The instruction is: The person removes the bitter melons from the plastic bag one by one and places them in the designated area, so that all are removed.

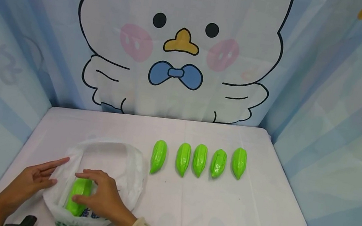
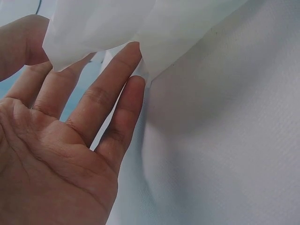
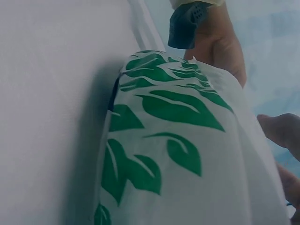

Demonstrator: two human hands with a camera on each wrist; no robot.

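Note:
A white plastic bag [image 1: 137, 184] with a green leaf print stands mouth up at the table's left front. Inside it lies a glossy green ridged fruit [image 1: 72, 209], shaped like a star fruit. My right hand [image 1: 103, 194] reaches into the bag mouth, thumb and fingers spread apart over the fruit; whether they touch it I cannot tell. With fairly straight fingers, my left hand [image 1: 30, 184] touches the bag's left side. In the left wrist view the bag's edge covers part of that hand [image 2: 61, 145]. The right wrist view shows the bag's leaf-printed side [image 3: 183, 108].
Several matching green fruits [image 1: 199, 161] lie in a row across the middle of the white table [image 1: 215, 218]. Printed cloth [image 1: 175, 100] hangs behind the table and along both sides. Dark objects [image 1: 24, 222] show at the near edge by the wrists.

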